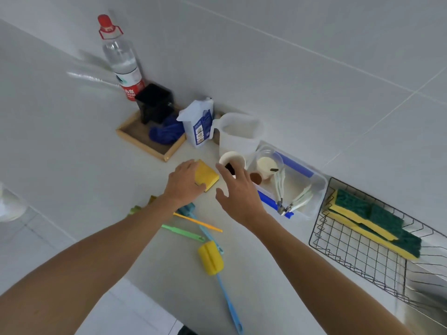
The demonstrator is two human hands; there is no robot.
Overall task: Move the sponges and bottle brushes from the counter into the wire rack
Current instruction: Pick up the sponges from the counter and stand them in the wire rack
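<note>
Head view: several bottle brushes lie at the counter's near edge; left hand grasps a yellow sponge; right hand hovers empty, fingers relaxed; wire rack at the counter's right end already holds sponges

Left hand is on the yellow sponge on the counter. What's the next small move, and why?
Probably grip the yellow sponge with the left hand and lift it toward the wire rack. The hand already covers it, two sponges already lie in the rack, and the right hand hovers open, holding nothing.
</note>
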